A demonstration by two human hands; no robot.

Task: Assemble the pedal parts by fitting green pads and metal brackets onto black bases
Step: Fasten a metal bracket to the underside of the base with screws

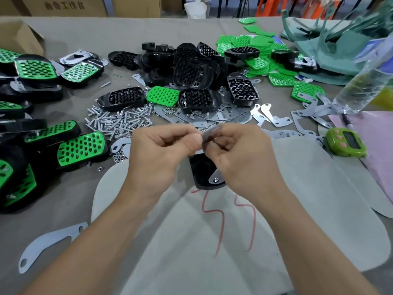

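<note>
- base (201, 171): black, flat on the white sheet (319, 188), dead centre, just under both hands; long axis runs away from the person; rounded near end in view, far end hidden by the hands
- bracket (215, 179): sits on the base's near right corner with one screw head showing through it; the rest goes under the right hand
- grey piece (212, 133): small, flat, metallic, motion-blurred; cannot tell if it's a bracket or a fastener; held in the air above the base's far end, so by my read the coming move is straight down, little sideways travel
- left hand (161, 152): fingers curled, thumb and forefinger pinching the piece's left end
- right hand (242, 154): fingers curled round the piece's right end; it lies over the bracket side of the base, so it's the nearer hand for seating; left looks better placed to steady the base
- no green pad visible on this base; underside likely facing up, a guess
- screws (119, 121): loose heap just beyond the left hand, within reach
- spare brackets (212, 118): flat pile right behind the hands
- bare bases (191, 71) heaped further back; green pads (251, 43) back right
- finished pedals (81, 149) stacked at left; one stray bracket (49, 243) near left, by the forearm
</note>
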